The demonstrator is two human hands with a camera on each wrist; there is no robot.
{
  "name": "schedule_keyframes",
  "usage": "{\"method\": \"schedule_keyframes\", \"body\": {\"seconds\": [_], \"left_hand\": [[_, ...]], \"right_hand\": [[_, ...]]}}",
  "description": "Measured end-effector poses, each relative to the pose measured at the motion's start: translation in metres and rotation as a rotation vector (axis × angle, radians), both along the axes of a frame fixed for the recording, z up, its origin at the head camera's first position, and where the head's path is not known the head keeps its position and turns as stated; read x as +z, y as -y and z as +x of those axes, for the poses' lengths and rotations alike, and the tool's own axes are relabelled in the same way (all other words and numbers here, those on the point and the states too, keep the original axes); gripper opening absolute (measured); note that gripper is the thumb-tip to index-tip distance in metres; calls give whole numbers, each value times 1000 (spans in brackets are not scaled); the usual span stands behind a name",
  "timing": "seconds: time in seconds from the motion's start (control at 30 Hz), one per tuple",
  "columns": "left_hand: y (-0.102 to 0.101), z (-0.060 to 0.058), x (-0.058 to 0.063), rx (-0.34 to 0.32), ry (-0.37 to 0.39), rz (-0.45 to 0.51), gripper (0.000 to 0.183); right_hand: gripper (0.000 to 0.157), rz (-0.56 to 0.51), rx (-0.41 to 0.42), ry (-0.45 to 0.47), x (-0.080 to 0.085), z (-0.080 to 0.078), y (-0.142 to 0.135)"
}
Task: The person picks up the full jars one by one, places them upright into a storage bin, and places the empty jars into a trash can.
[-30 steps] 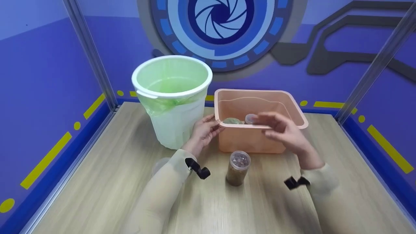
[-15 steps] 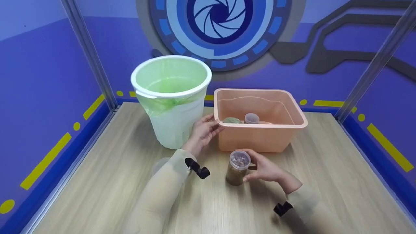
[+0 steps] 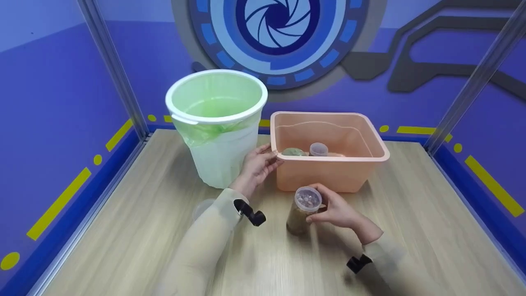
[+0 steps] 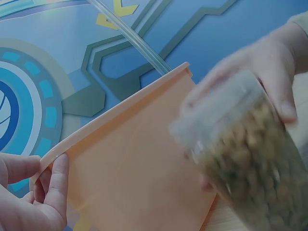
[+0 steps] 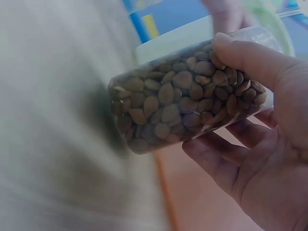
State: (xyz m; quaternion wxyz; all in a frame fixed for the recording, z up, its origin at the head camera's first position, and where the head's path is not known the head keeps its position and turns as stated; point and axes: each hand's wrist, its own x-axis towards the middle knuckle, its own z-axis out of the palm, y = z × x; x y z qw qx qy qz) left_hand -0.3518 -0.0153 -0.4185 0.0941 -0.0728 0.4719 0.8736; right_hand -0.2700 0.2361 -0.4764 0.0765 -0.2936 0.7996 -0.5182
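Note:
My left hand (image 3: 258, 167) pinches the front left corner of the rim of a salmon-pink plastic tub (image 3: 320, 174); the left wrist view shows thumb and fingers on that rim. In front of the tub, my right hand (image 3: 339, 211) grips a clear plastic jar (image 3: 299, 220) near its top. Brown almond-like kernels (image 5: 168, 106) fill the jar, as the right wrist view shows. The jar leans to the right, and I cannot tell whether its base touches the table. Inside the tub are a small clear container (image 3: 318, 149) and a greenish item (image 3: 293, 152), both partly hidden.
A white bin (image 3: 222, 160) with a green liner stands to the left of the tub, close to my left hand. A clear round plastic piece (image 3: 200, 207) lies partly under my left forearm. Blue panels enclose the wooden table (image 3: 263, 259) at the back and sides.
My right hand has come down from above the tub to the jar and taken hold of it. The jar has since tilted and risen slightly. My left hand has stayed on the rim.

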Motion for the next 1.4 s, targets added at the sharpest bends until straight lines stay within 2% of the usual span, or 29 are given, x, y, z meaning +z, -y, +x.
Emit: {"method": "schedule_keyframes", "body": {"seconds": [0.13, 0.27, 0.4, 0.47, 0.53, 0.6, 0.7, 0.83, 1.0, 1.13, 1.27, 1.4], "left_hand": [[1, 0, 1, 5, 10, -4, 55], [1, 1, 2, 5, 18, -13, 56], [0, 1, 1, -3, 20, -11, 56], [0, 1, 0, -2, 14, -6, 56], [0, 1, -1, -1, 10, -1, 55], [0, 1, -1, 1, 7, 3, 55], [0, 1, -1, 6, 7, 3, 55], [0, 0, 0, 8, 8, -7, 55], [-1, -1, 0, 4, 9, -17, 54], [0, -2, -1, 7, 14, -9, 54], [0, -2, 0, 10, 19, -3, 54], [1, -2, 0, 5, 21, -10, 54]], "right_hand": [[73, -50, -23, -39, 38, 1, -8], [72, -195, -65, -107, 85, -7, -18], [68, -286, -186, -148, 126, -26, -28], [67, -256, -279, -167, 139, -39, -33], [68, -193, -375, -181, 146, -54, -40], [70, -124, -459, -184, 146, -70, -46], [74, -47, -540, -150, 138, -94, -53], [79, 114, -577, -101, 122, -116, -60], [81, 354, -488, -2, 104, -134, -66], [76, 491, -398, 73, 96, -142, -68], [66, 565, -349, 23, 90, -148, -66], [44, 607, -321, -16, 87, -150, -64]]}}
